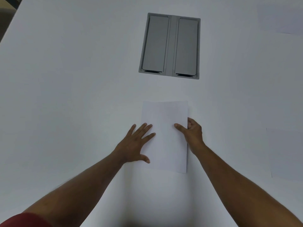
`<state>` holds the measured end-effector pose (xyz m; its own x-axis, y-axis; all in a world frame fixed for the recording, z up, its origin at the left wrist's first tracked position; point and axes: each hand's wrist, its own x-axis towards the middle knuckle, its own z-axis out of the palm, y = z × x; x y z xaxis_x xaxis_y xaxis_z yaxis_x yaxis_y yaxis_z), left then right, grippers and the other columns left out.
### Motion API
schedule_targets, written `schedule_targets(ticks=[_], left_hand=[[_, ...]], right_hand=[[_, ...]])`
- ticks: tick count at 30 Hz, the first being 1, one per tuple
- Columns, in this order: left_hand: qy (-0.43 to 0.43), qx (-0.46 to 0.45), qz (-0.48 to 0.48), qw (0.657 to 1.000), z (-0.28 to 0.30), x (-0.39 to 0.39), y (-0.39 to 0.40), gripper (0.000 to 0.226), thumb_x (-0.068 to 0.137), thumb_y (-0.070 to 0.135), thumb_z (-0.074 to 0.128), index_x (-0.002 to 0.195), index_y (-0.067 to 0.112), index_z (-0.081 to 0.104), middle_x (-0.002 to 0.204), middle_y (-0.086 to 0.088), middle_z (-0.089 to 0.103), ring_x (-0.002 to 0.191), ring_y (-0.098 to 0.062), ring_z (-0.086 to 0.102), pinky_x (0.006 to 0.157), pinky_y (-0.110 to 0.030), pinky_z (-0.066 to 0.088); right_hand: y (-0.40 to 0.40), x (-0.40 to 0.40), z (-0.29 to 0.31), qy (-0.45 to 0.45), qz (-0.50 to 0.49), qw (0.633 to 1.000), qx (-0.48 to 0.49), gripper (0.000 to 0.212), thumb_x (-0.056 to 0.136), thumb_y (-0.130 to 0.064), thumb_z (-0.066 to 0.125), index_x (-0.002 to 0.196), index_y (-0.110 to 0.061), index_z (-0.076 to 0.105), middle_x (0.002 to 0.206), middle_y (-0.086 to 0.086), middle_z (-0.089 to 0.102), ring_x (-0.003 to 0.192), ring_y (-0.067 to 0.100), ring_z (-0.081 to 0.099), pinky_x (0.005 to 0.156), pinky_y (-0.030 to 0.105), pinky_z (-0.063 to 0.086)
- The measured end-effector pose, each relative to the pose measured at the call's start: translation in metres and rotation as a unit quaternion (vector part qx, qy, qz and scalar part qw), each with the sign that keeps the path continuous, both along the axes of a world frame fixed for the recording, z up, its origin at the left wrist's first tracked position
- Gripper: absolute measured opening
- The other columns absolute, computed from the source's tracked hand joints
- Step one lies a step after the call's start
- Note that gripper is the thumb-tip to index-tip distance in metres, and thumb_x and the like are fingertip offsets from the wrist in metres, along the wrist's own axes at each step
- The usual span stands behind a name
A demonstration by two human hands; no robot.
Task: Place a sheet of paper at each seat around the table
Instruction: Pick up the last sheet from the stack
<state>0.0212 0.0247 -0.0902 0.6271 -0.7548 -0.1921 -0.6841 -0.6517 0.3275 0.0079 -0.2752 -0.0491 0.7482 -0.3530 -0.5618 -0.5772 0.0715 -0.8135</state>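
The plain white rectangular sheet of paper [165,136] lies flat on the white surface [73,79], on the person's side of the grey rectangular metal cable hatch [170,45] set into the surface. Its long axis runs straight away from the person toward the hatch, with one short edge pointing at the hatch and the other toward the person. It is blank, smooth and uncreased, and only a shade paler than the surface, so its left edge is hard to trace.

The left hand [135,145] lies spread and flat, palm down, with its straight fingertips [151,134] and thumb resting on the sheet's left margin, on the side of the paper away from the hatch's right door. The right hand [192,134] holds the sheet's right long edge: its thumb lies on top of the paper, while its curled fingers are at or under the edge, mostly hidden behind it.

Two more faint white sheets [285,154] can barely be made out to the right of the hatch, one nearer the person and one beyond it; both are cut off by the picture's right border. A dark red sleeve [24,220] is cut off at the bottom left corner.
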Motion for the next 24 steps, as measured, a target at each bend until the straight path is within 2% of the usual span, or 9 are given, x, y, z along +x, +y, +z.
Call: schedule_targets(ticks=[3,6,8,11,13,14,16,19,24], left_hand=[[0.049,-0.026,0.035,0.998,0.011,0.001,-0.002,0.123,0.076,0.094,0.058,0.173,0.028,0.021,0.183,0.000,0.000,0.169,-0.022,-0.003,0.136,-0.056,0.005],[0.111,-0.138,0.177,0.968,0.034,0.003,-0.006,0.115,0.079,0.087,0.066,0.170,0.028,0.029,0.182,0.005,0.008,0.168,-0.016,0.008,0.135,-0.048,0.020],[0.143,-0.197,0.312,0.918,0.051,0.009,-0.010,0.112,0.077,0.084,0.069,0.168,0.028,0.035,0.179,0.007,0.019,0.164,-0.014,0.023,0.128,-0.038,0.030],[0.256,-0.294,0.472,0.791,0.082,0.026,-0.014,0.100,0.083,0.069,0.080,0.165,0.028,0.040,0.166,0.002,0.044,0.141,-0.019,0.056,0.112,-0.038,0.050],[0.357,-0.333,0.490,0.723,0.104,0.034,-0.009,0.089,0.086,0.059,0.084,0.161,0.027,0.047,0.151,-0.002,0.063,0.127,-0.019,0.068,0.105,-0.038,0.055],[0.402,-0.339,0.476,0.705,0.115,0.034,-0.005,0.082,0.086,0.054,0.085,0.156,0.026,0.053,0.142,-0.003,0.071,0.123,-0.021,0.072,0.101,-0.038,0.057],[0.477,-0.336,0.422,0.694,0.136,0.026,0.004,0.061,0.090,0.038,0.084,0.145,0.023,0.064,0.128,-0.001,0.080,0.119,-0.025,0.076,0.096,-0.037,0.060],[0.525,-0.318,0.358,0.703,0.153,0.002,0.016,0.050,0.089,0.022,0.085,0.137,0.015,0.071,0.129,-0.007,0.079,0.120,-0.029,0.076,0.102,-0.045,0.060],[0.446,-0.361,0.386,0.722,0.172,-0.030,0.031,0.042,0.088,0.010,0.087,0.129,0.010,0.077,0.124,-0.009,0.081,0.116,-0.033,0.077,0.098,-0.047,0.063]], right_hand=[[0.003,-0.005,0.010,-0.003,0.033,0.999,0.001,0.031,0.089,-0.007,0.085,0.118,-0.014,0.078,0.109,-0.001,0.082,0.097,0.012,0.080,0.070,0.018,0.061],[0.004,-0.003,0.025,-0.018,0.048,0.998,0.020,0.023,0.093,-0.005,0.080,0.108,-0.023,0.079,0.105,-0.005,0.083,0.091,0.010,0.081,0.071,0.018,0.062],[0.004,0.000,0.038,-0.025,0.053,0.997,0.043,0.021,0.094,-0.007,0.079,0.107,-0.024,0.079,0.103,-0.004,0.084,0.094,0.014,0.081,0.076,0.023,0.064],[0.005,0.000,0.063,-0.043,0.058,0.994,0.083,0.022,0.095,-0.011,0.079,0.116,-0.019,0.079,0.112,0.001,0.083,0.106,0.024,0.080,0.092,0.038,0.063],[0.006,-0.002,0.078,-0.056,0.055,0.991,0.107,0.027,0.096,-0.011,0.078,0.123,-0.015,0.077,0.118,0.005,0.082,0.110,0.028,0.079,0.098,0.043,0.061],[0.007,-0.004,0.086,-0.064,0.051,0.990,0.116,0.029,0.096,-0.011,0.078,0.125,-0.013,0.076,0.120,0.007,0.081,0.111,0.029,0.078,0.099,0.044,0.061],[0.009,-0.007,0.101,-0.080,0.033,0.988,0.128,0.031,0.097,-0.010,0.077,0.128,-0.011,0.075,0.122,0.008,0.080,0.113,0.031,0.077,0.101,0.045,0.060],[0.013,-0.011,0.122,-0.104,0.016,0.986,0.133,0.030,0.098,-0.010,0.075,0.128,-0.012,0.075,0.123,0.007,0.080,0.113,0.030,0.077,0.099,0.044,0.060],[0.025,-0.017,0.152,-0.124,0.038,0.984,0.124,0.028,0.098,-0.015,0.077,0.126,-0.015,0.076,0.120,0.004,0.081,0.107,0.027,0.079,0.092,0.044,0.062]])
